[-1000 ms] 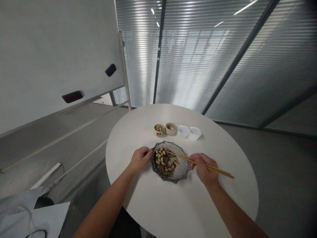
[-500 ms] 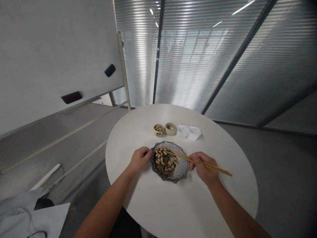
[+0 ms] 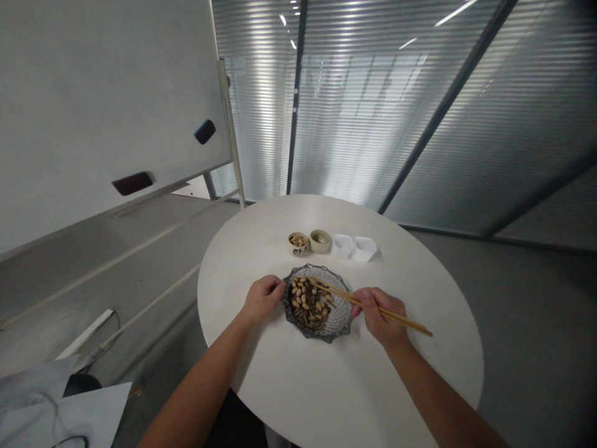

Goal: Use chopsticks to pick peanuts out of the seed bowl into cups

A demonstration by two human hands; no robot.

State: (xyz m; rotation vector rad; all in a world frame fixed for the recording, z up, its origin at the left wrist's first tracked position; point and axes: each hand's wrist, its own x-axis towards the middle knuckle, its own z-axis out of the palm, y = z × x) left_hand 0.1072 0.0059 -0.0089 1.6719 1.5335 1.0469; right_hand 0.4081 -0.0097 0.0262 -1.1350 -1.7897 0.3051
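A grey glass bowl (image 3: 342, 320) with a scalloped rim stands on the table in front of me. Inside it lie pistachios (image 3: 298, 292) and dark striped sunflower seeds (image 3: 313, 322), mostly towards the left. My left hand (image 3: 263, 298) grips the bowl's left rim between thumb and fingers. A pair of wooden chopsticks (image 3: 394, 316) is held in my right hand (image 3: 382, 314), at the bowl's right side. Their tips reach down among the nuts near the upper part of the pile. Whether a nut is pinched between the tips is too small to tell.
Behind the bowl stand a small cup of pistachios (image 3: 298, 244), a second small cup (image 3: 320, 241) and two white plastic containers (image 3: 353, 247) in a row. The round white table (image 3: 289, 386) bears them all. A whiteboard (image 3: 107, 93) rises at the left.
The chopstick tips have shifted slightly to the right within the nuts, and my right hand has moved a little with them. My left hand stays on the bowl's rim.
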